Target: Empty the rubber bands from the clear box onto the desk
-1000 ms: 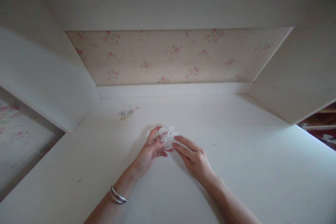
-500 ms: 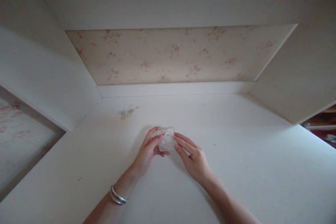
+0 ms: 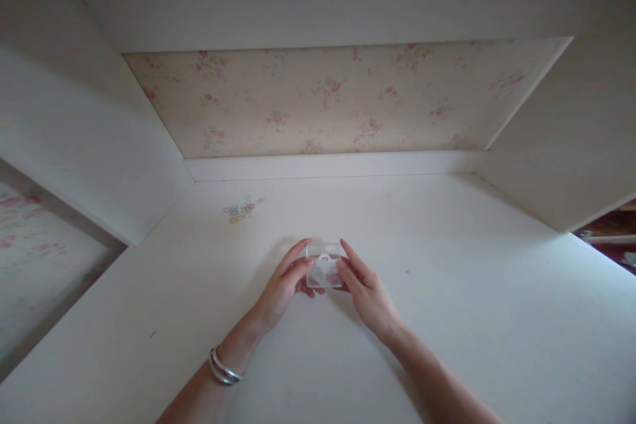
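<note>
Two-handed grip, left hand point(image 3: 284, 285) and right hand point(image 3: 366, 291), clasping small clear box point(image 3: 324, 266) between fingertips.

White desk point(image 3: 447, 318), floral back panel point(image 3: 338, 99)

I'm looking at a home, white built-in desk point(image 3: 447, 318), rose-patterned wallpaper point(image 3: 338, 99) at the far back, white side panels point(image 3: 89, 146).

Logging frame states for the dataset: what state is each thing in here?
clear plastic box: lid shut, held between both hands
left hand: gripping the box
right hand: gripping the box
small coloured rings: loose on the desk, untouched
bracelets: on left wrist
</note>
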Demonstrator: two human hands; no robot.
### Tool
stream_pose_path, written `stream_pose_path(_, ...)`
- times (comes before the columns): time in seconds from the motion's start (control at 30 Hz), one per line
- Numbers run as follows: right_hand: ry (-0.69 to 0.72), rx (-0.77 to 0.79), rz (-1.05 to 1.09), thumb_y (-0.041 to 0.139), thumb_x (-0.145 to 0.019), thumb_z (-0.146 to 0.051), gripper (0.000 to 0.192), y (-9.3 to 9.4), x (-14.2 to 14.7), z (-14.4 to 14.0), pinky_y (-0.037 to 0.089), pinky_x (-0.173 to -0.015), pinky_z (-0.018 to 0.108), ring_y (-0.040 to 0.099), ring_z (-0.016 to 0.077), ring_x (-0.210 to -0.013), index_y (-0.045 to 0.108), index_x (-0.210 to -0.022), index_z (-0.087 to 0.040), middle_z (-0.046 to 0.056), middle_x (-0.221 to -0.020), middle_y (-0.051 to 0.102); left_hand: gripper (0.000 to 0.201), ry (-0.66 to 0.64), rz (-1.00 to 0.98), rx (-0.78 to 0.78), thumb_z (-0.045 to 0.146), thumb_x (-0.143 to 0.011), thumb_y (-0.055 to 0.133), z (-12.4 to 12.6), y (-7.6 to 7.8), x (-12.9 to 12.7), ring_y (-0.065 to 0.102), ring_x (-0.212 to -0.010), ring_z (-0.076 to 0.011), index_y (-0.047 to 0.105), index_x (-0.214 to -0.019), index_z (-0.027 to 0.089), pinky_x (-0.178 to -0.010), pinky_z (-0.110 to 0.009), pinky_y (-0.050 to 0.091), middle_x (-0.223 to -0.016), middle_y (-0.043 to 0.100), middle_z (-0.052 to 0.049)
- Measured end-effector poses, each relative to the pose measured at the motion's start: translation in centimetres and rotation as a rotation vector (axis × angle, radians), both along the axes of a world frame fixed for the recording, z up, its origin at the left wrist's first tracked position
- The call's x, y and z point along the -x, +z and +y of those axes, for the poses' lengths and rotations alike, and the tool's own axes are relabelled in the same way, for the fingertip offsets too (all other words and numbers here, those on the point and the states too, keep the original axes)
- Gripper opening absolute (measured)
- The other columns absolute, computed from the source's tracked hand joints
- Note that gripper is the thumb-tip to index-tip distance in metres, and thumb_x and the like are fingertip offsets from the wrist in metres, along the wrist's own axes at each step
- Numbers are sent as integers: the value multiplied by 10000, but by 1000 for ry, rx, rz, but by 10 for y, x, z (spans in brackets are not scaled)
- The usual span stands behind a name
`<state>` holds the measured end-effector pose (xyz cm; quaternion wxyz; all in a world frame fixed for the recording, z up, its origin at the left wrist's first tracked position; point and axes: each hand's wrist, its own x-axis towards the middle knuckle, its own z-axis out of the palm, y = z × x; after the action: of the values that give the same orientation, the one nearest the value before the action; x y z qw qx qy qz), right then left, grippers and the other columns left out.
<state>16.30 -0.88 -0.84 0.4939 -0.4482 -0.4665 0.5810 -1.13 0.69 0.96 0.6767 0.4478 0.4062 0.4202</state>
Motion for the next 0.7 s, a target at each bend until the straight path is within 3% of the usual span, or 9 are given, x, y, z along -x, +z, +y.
stream_pose_path(0.17,-4,-17,-67,504,-866,-499,590,2,0,0,535,-741,328,608,133,-765,397,-1390,-252,47,-1049,616,603,-19,-9,21,406,-874,520,1,-3,0,667,-681,-184,288,-1407,248,-603,-298,488,-1101,627,-113)
stream_pose_path(0.43,-38,-88,-220,465,-887,-473,561,1,0,-3,527,-677,280,587,115,-704,385,-1398,-253,49,-1043,600,560,-11,9,-4,426,-895,472,2,-10,-2,656,-714,-184,304,-1404,262,-580,-290,496,-1136,600,-110)
stream_pose_path(0.7,-34,-60,-219,449,-892,-471,546,3,0,-2,532,-675,266,583,119,-723,395,-1388,-249,39,-997,602,518,-24,29,-14,459,-888,467,1,-7,-2,648,-727,-187,348,-1344,246,-580,-288,501,-1084,601,-99)
